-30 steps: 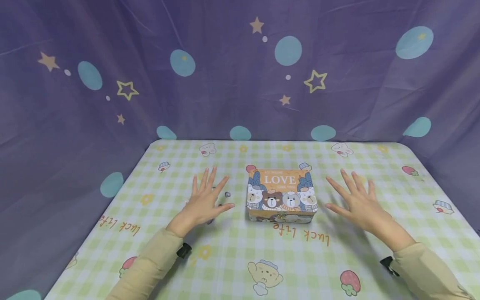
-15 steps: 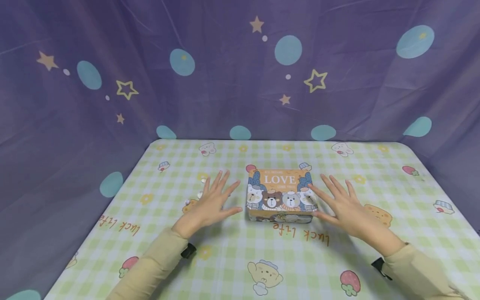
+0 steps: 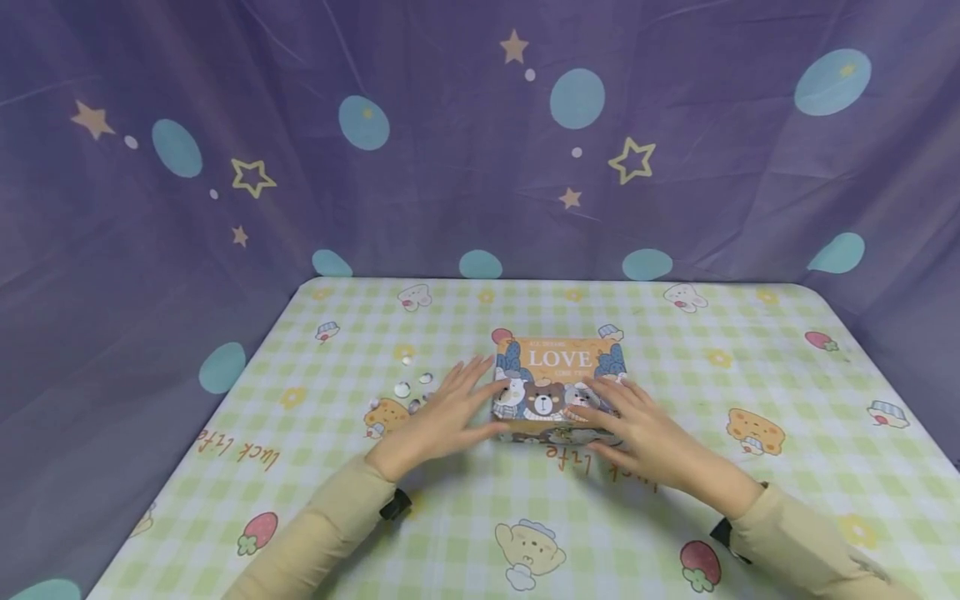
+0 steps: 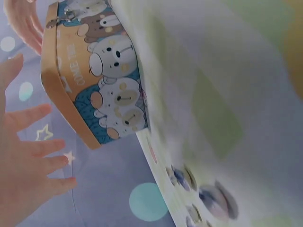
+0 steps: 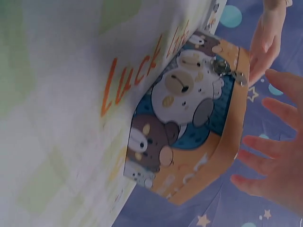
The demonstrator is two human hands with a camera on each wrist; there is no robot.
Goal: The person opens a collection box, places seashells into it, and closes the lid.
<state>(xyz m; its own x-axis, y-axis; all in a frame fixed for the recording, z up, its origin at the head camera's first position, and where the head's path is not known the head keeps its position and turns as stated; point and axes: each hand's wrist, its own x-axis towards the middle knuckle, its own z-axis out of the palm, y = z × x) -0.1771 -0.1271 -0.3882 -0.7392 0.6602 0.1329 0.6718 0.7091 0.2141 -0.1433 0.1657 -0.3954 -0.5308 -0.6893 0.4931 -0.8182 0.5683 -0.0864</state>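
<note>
A lidded box [image 3: 562,359] printed with bears and the word LOVE sits on the table, lid down. Its front carries a small metal clasp [image 5: 220,67]. At the box's left side is my left hand [image 3: 442,419], fingers spread and thumb near the front corner. My right hand [image 3: 647,432] overlaps the box's right front corner in the head view, hiding part of it. Both wrist views show straight, parted fingers [image 5: 262,163] beside the orange lid edge, with nothing between them.
Several small shiny, gem-like pieces [image 3: 402,389] lie on the checked tablecloth [image 3: 450,533] left of the box, partly behind the left hand. A purple curtain [image 3: 465,200] with stars hangs behind the table.
Both hands have moved inward to the box, the left one rightward and the right one leftward. The box has stayed in place. More of the shiny pieces now show.
</note>
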